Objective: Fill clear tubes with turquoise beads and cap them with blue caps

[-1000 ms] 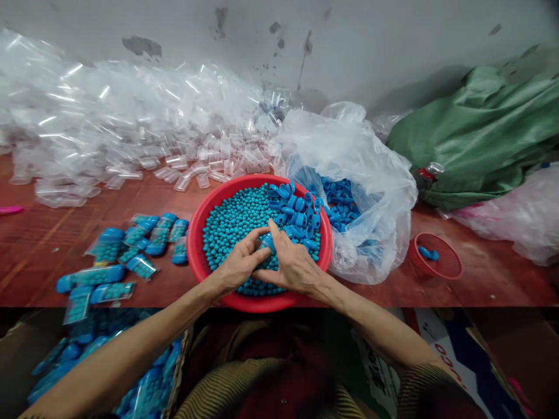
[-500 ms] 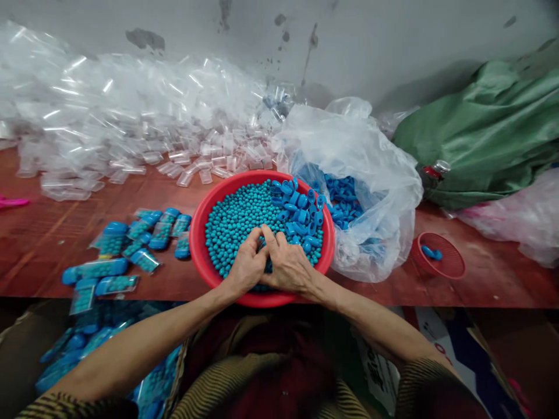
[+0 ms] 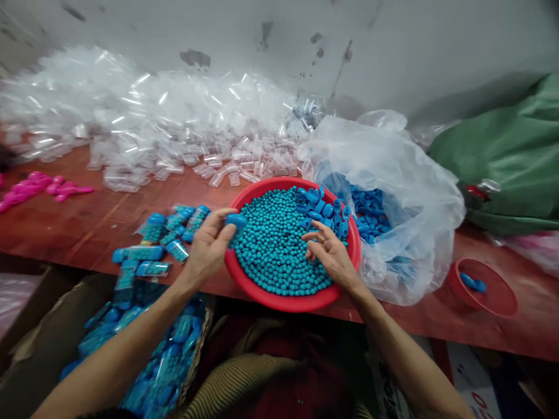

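Pinching a tube, the left hand risks a slip-caused drop; the right hand, fingers parted, has beads beneath.

The green sack runs off the right edge; pink pieces are cut off at left. Motion blurs the clear bag, its contents partly hidden by plastic.
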Motion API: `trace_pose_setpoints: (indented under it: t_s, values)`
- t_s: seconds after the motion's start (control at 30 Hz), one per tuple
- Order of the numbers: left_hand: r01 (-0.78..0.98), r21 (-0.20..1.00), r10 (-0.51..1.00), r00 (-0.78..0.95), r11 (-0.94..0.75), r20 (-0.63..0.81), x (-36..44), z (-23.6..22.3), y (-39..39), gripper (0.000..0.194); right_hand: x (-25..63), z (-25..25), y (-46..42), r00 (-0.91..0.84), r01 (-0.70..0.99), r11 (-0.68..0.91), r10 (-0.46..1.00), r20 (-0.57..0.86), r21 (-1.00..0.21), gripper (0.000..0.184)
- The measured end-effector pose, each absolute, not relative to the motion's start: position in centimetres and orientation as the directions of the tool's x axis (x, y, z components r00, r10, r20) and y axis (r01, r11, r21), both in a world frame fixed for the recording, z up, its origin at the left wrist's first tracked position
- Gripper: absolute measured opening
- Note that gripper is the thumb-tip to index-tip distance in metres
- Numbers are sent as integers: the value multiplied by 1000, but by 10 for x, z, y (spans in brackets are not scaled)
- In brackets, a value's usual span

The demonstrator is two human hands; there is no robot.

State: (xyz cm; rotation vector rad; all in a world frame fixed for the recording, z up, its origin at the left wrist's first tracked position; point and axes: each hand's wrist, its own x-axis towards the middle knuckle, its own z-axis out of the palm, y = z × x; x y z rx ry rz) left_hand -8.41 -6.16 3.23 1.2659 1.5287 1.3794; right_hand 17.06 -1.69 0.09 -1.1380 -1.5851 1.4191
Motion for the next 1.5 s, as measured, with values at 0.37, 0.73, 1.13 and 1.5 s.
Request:
trace_pose_setpoints:
  t_s: [0.37, 0.73, 1.13, 1.5]
  values:
    - [956, 195, 919, -269, 219, 288, -169, -54, -38, 54, 168, 0, -23, -432, 278, 41, 898, -87, -960, 42]
    - [995, 50, 995, 92, -90, -26, -172, -67, -26, 40, 168, 0, -27, -470, 466, 194, 881, -56, -863, 34]
    - [986, 31, 983, 159, -162, 92, -238, -70, -130, 31, 183, 22, -29, -473, 441, 439, 855, 212, -783, 24]
    - [898, 368, 942, 123, -240, 313, -116, 8, -55, 41, 168, 13, -28, -900, 432, 784, 343, -269, -445, 28]
